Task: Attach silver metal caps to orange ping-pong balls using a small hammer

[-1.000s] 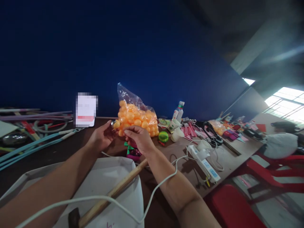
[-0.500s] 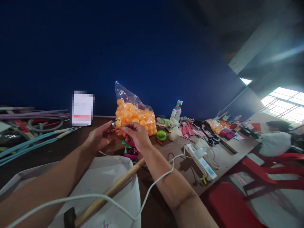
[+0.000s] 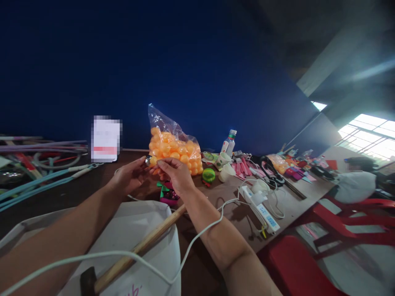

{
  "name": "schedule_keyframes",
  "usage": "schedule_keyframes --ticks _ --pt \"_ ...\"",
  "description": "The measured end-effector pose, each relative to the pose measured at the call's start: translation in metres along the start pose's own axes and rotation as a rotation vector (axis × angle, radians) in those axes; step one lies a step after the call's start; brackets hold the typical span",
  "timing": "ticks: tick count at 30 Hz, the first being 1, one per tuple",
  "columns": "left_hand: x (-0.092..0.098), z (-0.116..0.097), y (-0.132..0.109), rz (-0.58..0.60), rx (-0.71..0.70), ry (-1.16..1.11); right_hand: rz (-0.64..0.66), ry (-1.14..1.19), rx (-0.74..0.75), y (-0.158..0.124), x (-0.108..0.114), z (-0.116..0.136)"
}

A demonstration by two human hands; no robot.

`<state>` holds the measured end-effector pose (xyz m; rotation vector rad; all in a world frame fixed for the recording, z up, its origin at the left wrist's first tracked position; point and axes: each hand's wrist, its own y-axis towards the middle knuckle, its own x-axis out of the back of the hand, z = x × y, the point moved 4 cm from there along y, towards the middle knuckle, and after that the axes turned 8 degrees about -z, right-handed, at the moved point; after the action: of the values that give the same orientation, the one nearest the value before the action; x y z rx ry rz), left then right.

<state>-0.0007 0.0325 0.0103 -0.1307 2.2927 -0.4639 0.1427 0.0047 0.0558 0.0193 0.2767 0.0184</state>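
Note:
My left hand (image 3: 132,176) is closed, with a small shiny dark piece (image 3: 147,160) at its fingertips. Against that piece sits an orange ball (image 3: 153,160). Thumb and forefinger of my right hand (image 3: 178,174) are pinched together just right of the ball; whatever they hold is too small to make out. Directly behind both hands stands a clear plastic bag of orange balls (image 3: 175,150). Below the right hand lies a dark pink item with a green bow (image 3: 168,193), partly hidden by the hand. A round green translucent thing (image 3: 209,176) rests to the right.
In front, a wooden-handled hammer (image 3: 138,248) lies across a white container (image 3: 148,209). A white cable (image 3: 197,238) loops over to a power strip (image 3: 267,216). Rightward stand a white cup (image 3: 226,173) and a bottle (image 3: 228,142); red chairs (image 3: 293,263) flank the table.
The view has shifted slightly, so everything sits a little further left. Both hands keep nearly the same pose at the orange ball; the right fingers have moved only slightly.

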Motion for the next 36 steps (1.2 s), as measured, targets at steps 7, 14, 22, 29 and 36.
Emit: schedule_keyframes --ticks 7,14,22,29,36 --pt "-0.001 0.001 -0.002 0.047 0.028 0.027 0.000 0.036 -0.053 0.002 0.000 -0.004" --pt "0.000 0.002 0.001 0.066 0.007 0.036 0.018 0.020 -0.089 -0.001 -0.002 -0.008" --pt "0.000 0.006 0.004 0.113 0.008 0.081 -0.009 0.001 -0.108 0.001 0.001 -0.009" --pt "-0.001 0.010 0.004 0.165 0.035 0.159 -0.018 0.022 -0.120 0.003 0.002 -0.009" --pt "-0.001 0.011 0.005 0.227 -0.008 0.200 -0.010 0.048 -0.160 0.004 0.005 -0.009"
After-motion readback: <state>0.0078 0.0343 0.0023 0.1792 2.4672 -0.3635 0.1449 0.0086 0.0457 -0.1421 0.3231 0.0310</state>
